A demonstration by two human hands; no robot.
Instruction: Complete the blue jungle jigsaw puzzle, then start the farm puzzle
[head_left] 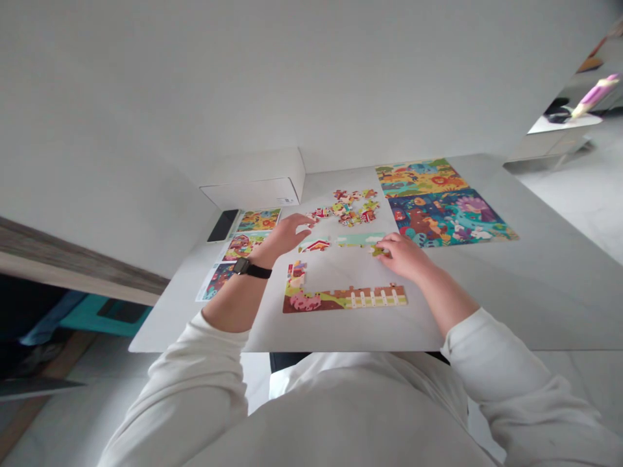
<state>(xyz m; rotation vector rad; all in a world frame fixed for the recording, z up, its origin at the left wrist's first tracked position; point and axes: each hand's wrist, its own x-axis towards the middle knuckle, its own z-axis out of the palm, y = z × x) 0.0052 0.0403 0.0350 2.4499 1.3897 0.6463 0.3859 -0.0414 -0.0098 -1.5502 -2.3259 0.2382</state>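
My left hand (288,235), with a black watch on its wrist, reaches across a white table (511,285) toward a heap of loose puzzle pieces (353,207); its fingertips pinch a small piece at the heap's near left edge. My right hand (402,253) is closed on a small green puzzle piece (377,250) and presses it at the right end of a short joined strip of pieces (341,242). In front of both hands lies a part-built puzzle border (341,298) showing a pig and a fence.
Two finished puzzles (438,201) lie at the table's far right. Picture cards (243,245) and a dark phone (222,225) sit at the left, a white box (257,178) against the wall. The floor drops off beyond the table's edges.
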